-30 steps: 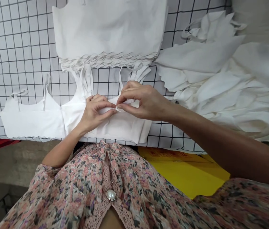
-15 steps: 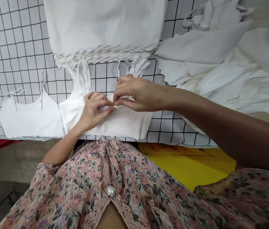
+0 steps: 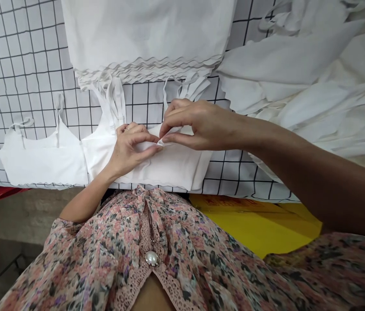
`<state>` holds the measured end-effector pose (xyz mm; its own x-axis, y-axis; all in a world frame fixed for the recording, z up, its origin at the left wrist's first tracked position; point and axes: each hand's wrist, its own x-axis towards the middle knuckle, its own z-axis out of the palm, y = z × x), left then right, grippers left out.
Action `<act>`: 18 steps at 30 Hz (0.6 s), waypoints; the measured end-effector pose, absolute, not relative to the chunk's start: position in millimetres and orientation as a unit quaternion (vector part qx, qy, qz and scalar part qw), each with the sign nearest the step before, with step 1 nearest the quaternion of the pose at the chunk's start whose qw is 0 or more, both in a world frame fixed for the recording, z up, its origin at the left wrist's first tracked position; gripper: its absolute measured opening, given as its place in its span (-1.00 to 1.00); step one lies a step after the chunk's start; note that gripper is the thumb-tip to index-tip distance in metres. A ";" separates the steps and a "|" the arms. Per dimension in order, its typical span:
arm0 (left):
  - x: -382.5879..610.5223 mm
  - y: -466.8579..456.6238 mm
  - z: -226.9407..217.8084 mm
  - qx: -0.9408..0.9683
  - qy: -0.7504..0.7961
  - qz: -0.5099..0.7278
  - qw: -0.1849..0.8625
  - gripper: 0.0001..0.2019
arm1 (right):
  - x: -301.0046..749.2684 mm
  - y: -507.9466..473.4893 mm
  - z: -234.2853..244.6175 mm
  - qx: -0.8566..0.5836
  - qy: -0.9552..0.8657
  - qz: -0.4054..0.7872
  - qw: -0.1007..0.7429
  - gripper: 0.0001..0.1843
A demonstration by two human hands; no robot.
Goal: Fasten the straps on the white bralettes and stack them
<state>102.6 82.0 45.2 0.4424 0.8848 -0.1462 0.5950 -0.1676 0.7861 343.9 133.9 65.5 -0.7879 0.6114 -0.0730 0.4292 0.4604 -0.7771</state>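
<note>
My left hand (image 3: 128, 153) and my right hand (image 3: 198, 125) both pinch the upper edge of a white camisole top (image 3: 172, 170), which lies flat on the table. Their fingertips nearly meet at a small folded fabric tab (image 3: 161, 142), partly hidden by my fingers. Thin straps from this top run upward under a stack of cut white garments (image 3: 146, 34). A second white camisole (image 3: 42, 157) lies flat just left of my left hand, its edge touching the first top.
The table is a white cutting mat with a black grid (image 3: 17, 69). A loose heap of white fabric pieces (image 3: 302, 90) lies at the right. Below the table edge are a yellow board (image 3: 253, 226), a red object (image 3: 5, 194) and a concrete floor (image 3: 20, 216). My floral blouse (image 3: 146, 242) fills the bottom.
The view has shifted slightly. My fingers have adjusted their pinch on the small tab, and both hands remain on the camisole's edge.
</note>
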 end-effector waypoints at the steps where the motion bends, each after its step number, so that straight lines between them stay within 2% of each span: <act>1: 102.7 81.8 45.0 0.743 0.501 0.178 0.406 -0.92 | 345.3 132.8 66.0 -0.308 -0.848 0.417 0.111 -0.77; 7: 100.4 80.7 42.7 0.769 0.486 0.142 0.390 -0.91 | 341.9 123.8 58.6 -0.302 -0.860 0.391 0.128 -0.69; 11: 100.5 79.3 39.0 0.773 0.480 0.133 0.393 -0.91 | 349.0 136.0 63.5 -0.300 -0.860 0.398 0.110 -0.68; 14: 101.4 79.1 36.7 0.774 0.477 0.125 0.397 -0.91 | 365.0 163.9 81.6 -0.340 -0.848 0.396 0.092 -0.56; 18: 100.7 81.0 37.5 0.768 0.477 0.127 0.408 -0.90 | 382.2 206.3 101.2 -0.374 -0.844 0.367 0.113 -0.43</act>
<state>100.7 81.0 37.5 0.5126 0.8362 -0.1951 0.6295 -0.2114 0.7477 382.2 206.3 101.2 -0.6946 0.7145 -0.0831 0.5482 0.4510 -0.7043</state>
